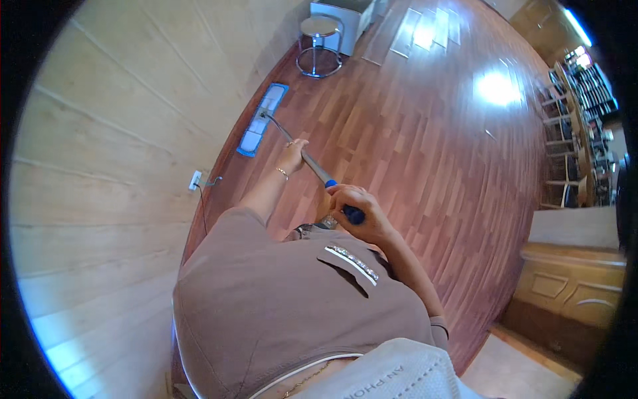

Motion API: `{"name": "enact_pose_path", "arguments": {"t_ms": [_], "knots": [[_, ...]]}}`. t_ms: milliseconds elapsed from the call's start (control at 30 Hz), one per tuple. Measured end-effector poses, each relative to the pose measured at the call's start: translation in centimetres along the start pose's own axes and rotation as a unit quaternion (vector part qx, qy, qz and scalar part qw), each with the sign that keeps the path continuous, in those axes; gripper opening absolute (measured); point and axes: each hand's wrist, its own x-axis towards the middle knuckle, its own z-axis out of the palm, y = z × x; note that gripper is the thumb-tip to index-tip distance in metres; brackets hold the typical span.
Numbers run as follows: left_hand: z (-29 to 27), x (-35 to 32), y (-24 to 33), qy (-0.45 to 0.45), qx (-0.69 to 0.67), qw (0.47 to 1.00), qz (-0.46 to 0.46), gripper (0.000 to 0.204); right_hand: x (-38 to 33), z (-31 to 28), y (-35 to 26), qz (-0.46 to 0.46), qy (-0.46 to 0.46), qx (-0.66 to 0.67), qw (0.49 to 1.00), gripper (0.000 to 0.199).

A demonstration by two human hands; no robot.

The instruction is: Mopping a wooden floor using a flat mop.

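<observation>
Your right hand [357, 207] is curled round the top of the mop [315, 166], with the dark grip [354, 215] poking out below your fingers and a blue collar [330, 183] just beyond them. Your left hand [291, 157], a bracelet [282, 173] at its wrist, is wrapped round the pole farther down. From there the pole runs to the mop's flat head [270, 100], blue-edged with a pale middle, which lies on the wood floor [399, 146] close alongside the wall [126, 113]. Farther along that wall stands a round stool [319, 26], near a white cabinet [342, 40]. Nearer you, a socket [195, 180] with a cord sits low on the wall. Well off to your right are chairs [566, 166] and a wooden counter [565, 286]
</observation>
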Motion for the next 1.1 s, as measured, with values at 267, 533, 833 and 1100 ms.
{"name": "enact_pose_path", "arguments": {"t_ms": [267, 533, 833, 1100], "knots": [[2.4, 1.1, 5.1, -0.089, 0.124, 0.985, 0.074, 0.020, -4.3, -1.2, -1.0, 0.055, 0.027, -0.012, 0.998, 0.017], [7.0, -3.1, 21.4, -0.278, 0.098, 0.906, 0.304, 0.013, -16.0, -6.1, -12.1, 0.091, 0.095, -0.127, 0.983, 0.017], [11.9, -14.9, 36.2, -0.488, 0.022, 0.738, 0.466, 0.026, -27.8, -3.7, -23.9, 0.036, 0.152, -0.190, 0.969, 0.043], [14.6, -25.4, 43.4, -0.527, -0.120, 0.575, 0.614, 0.028, -35.1, 1.9, -33.2, 0.133, 0.251, -0.342, 0.896, 0.028]]}}
